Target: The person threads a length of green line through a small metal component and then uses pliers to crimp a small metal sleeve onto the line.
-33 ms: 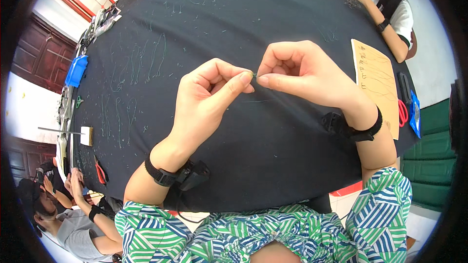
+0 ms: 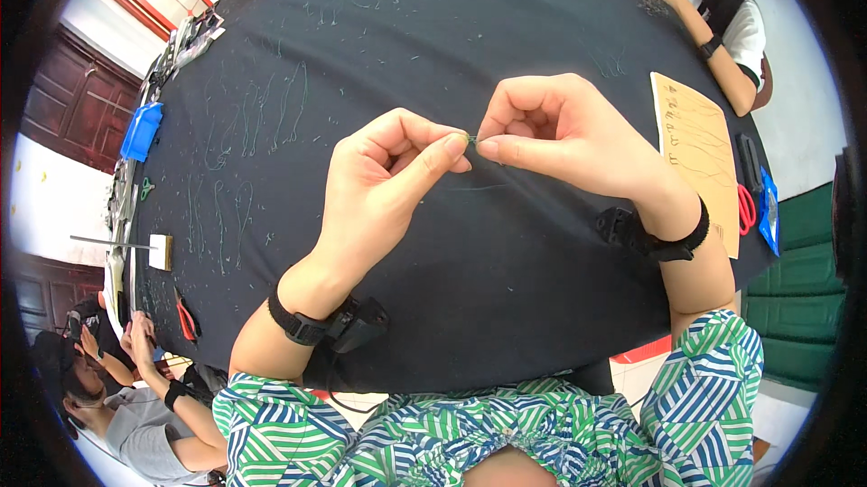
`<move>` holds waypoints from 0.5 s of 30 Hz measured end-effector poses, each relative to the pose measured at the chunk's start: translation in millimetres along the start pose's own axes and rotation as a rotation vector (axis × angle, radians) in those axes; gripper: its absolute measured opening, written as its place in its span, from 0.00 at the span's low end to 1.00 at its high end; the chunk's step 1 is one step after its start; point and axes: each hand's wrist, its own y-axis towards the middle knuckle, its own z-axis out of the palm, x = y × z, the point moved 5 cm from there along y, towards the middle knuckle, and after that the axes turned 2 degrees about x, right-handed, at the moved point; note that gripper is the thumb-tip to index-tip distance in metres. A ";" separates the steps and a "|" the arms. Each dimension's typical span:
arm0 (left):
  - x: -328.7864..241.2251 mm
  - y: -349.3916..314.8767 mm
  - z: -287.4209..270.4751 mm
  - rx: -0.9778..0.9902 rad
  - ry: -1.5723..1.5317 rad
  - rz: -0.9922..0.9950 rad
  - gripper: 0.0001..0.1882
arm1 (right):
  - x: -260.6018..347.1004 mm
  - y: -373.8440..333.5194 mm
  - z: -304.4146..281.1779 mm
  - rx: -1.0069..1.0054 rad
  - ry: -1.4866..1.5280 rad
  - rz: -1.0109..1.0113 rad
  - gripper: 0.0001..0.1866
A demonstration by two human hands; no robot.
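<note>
Above the black cloth, my left hand [image 2: 384,175] pinches a thin green thread [image 2: 472,139] between thumb and forefinger. My right hand [image 2: 564,135] meets it from the other side, thumb and forefinger closed on the thread too. Only a very short piece shows between the two sets of fingertips, which almost touch. Just below them a fine strand of thread [image 2: 479,188] runs sideways over the cloth; whether it joins the held piece I cannot tell. The remaining fingers of both hands are curled in.
Looped green threads [image 2: 293,103] lie on the black cloth [image 2: 506,324] at left. Beyond are blue trays [image 2: 142,131], a brush [image 2: 160,252] and red-handled pliers [image 2: 186,319]. At right lie a cardboard sheet [image 2: 700,135] and red scissors [image 2: 746,209]. Co-workers sit around the table.
</note>
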 end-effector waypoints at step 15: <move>-2.9 0.2 0.5 0.016 0.279 0.072 0.06 | -10.2 5.1 -3.6 -0.010 -0.128 -0.118 0.08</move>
